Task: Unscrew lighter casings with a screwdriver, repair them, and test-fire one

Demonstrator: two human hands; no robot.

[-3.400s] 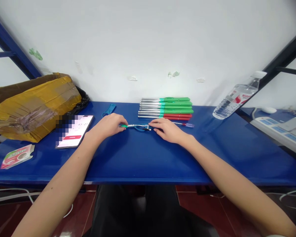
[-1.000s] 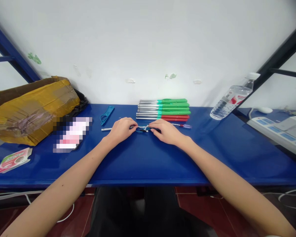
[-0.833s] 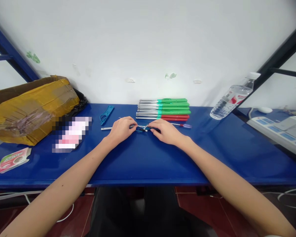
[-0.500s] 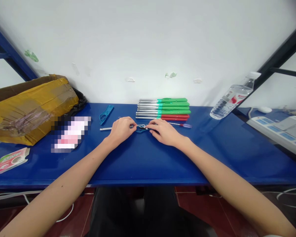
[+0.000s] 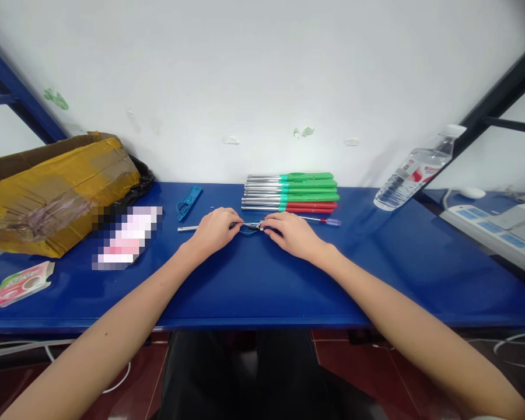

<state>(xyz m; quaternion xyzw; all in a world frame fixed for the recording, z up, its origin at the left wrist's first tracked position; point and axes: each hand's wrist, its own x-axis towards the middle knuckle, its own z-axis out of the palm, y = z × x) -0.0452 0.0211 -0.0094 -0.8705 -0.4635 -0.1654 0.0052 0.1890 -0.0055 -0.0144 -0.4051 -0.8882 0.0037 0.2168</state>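
Between my hands lies an opened stick lighter (image 5: 248,231) with a blue shell, its thin wires and small inner parts exposed. My left hand (image 5: 216,229) is closed around its left part, and the silver tube (image 5: 186,228) sticks out beyond that hand. My right hand (image 5: 294,233) is closed too, fingertips pinching at the lighter's right end; the exact piece they grip is partly hidden. A loose blue shell half (image 5: 189,203) rests to the left behind my left hand. Just behind my right hand lies a screwdriver (image 5: 333,222) with a clear purple handle.
Stick lighters with green handles (image 5: 312,182) and red handles (image 5: 312,207) are lined up near the wall. A water bottle (image 5: 413,175) stands at right, beside a power strip (image 5: 494,230). A taped cardboard box (image 5: 61,198) and a torn carton piece (image 5: 24,284) are at left.
My right hand has shifted slightly to the right. The thin wires between my fingertips look flatter and less looped. My left hand has barely moved.
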